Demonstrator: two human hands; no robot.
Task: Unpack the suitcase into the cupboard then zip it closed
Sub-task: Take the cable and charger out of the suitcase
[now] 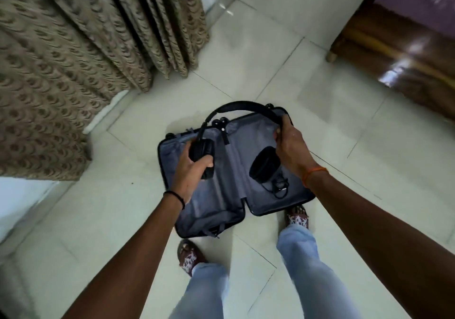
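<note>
Suitcase (221, 190) lies open, nearly empty; left hand (192, 171) and right hand (289, 144) fingers grip headphones (236, 107), cable (277, 187) remains inside.

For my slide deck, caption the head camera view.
Both hands lift black headphones above an open suitcase lying on the tiled floor.

Black headphones (242, 107), grey-lined suitcase (197, 210), beige curtain (61, 72) patterned perhaps with crescents
</note>
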